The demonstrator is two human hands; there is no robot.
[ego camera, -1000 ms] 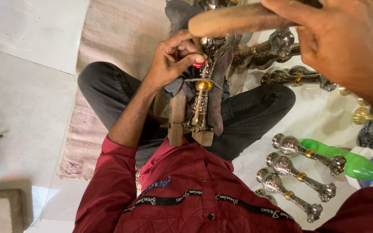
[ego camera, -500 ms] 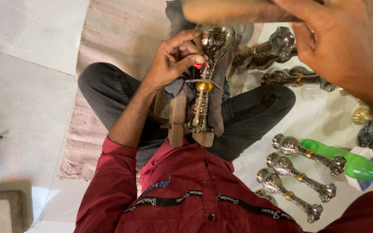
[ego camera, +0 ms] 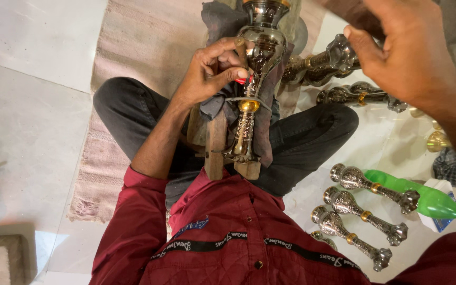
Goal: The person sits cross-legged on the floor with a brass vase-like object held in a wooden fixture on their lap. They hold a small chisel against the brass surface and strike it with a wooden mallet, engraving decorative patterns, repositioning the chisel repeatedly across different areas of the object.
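An ornate silver metal stem [ego camera: 262,47] with a brass ring lies along a wooden block [ego camera: 216,142] on my lap, with a dark cloth [ego camera: 217,16] wrapped under it. My left hand [ego camera: 207,76] pinches a small red-tipped tool [ego camera: 243,80] against the stem's bulb. Raised at the upper right, above the stem, is my right hand [ego camera: 407,53]. It is closed on a wooden stick [ego camera: 344,9], which is blurred and mostly cut off by the top edge.
Several finished stems [ego camera: 368,184] lie in a row on the white floor at the right, beside a green plastic bottle [ego camera: 428,200]. More stems [ego camera: 317,66] lie past my knee. A brass piece [ego camera: 439,141] sits far right. A woven mat [ego camera: 143,47] lies under my legs.
My right hand has lifted the wooden stick up and to the right, mostly out of view. My left hand stays on the stem with the small tool.
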